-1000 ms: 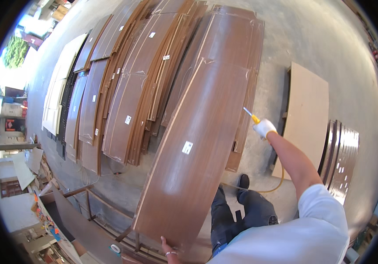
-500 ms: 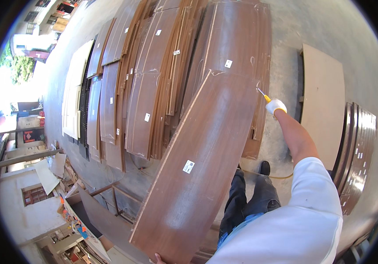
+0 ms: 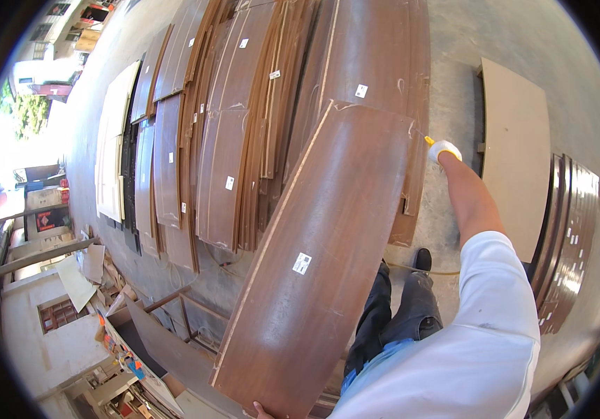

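A long brown wood-grain panel [image 3: 314, 230] with a white label lies slantwise before me, its far end overlapping other brown panels. My right hand [image 3: 445, 149], in a white glove with a yellow cuff, is closed round a yellow-handled tool [image 3: 430, 140] with a thin metal shaft. The tool points at the panel's far right corner, where clear film looks loose; whether its tip touches, I cannot tell. At the panel's near end my left hand [image 3: 262, 412] grips the edge. Only its fingertips show on top; the rest is cut off by the lower border.
Stacks of labelled brown panels [image 3: 223, 174] cover the floor at the far left. A beige panel [image 3: 516, 153] and a glossy brown stack [image 3: 569, 237] lie to the right. A metal frame [image 3: 188, 318] and an open box with tools stand at the near left. A hose [image 3: 443, 272] crosses the floor by my feet.
My right hand has moved slightly right with the tool, away from the panel's corner. The view has shifted a little. My left hand keeps its place on the near end.
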A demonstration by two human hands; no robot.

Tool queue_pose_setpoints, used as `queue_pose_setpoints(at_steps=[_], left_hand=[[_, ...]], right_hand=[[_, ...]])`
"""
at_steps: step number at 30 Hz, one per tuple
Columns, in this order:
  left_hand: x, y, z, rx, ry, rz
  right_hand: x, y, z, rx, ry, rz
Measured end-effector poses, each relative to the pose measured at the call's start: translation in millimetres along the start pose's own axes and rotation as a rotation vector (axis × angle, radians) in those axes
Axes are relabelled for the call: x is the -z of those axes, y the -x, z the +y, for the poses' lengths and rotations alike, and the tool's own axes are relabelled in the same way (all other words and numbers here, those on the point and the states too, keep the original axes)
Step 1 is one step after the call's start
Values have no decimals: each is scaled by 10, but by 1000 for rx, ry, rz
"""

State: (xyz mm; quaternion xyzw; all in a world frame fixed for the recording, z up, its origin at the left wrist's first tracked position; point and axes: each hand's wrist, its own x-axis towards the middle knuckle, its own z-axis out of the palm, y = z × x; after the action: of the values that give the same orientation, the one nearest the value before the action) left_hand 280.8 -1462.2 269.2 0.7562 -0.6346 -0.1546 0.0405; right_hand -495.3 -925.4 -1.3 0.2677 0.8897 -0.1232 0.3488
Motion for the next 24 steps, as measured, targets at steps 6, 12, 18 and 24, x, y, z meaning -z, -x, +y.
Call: queue_pose_setpoints(at_steps=[6,12,18,24], left_hand=[[-65,34,-31,62,-46,-46],[-65,99,-82,112,-75,-76],[-90,155,-143,146,-74,-108],[-221,97,-255,156,-29,-158]], right_hand=[[-74,-229,-468,84,37,-103],[-218,-290,-1603,272,76,-102],[-139,-83,-1918,309,79,-146],[-385,219,-899,192,-1,33]])
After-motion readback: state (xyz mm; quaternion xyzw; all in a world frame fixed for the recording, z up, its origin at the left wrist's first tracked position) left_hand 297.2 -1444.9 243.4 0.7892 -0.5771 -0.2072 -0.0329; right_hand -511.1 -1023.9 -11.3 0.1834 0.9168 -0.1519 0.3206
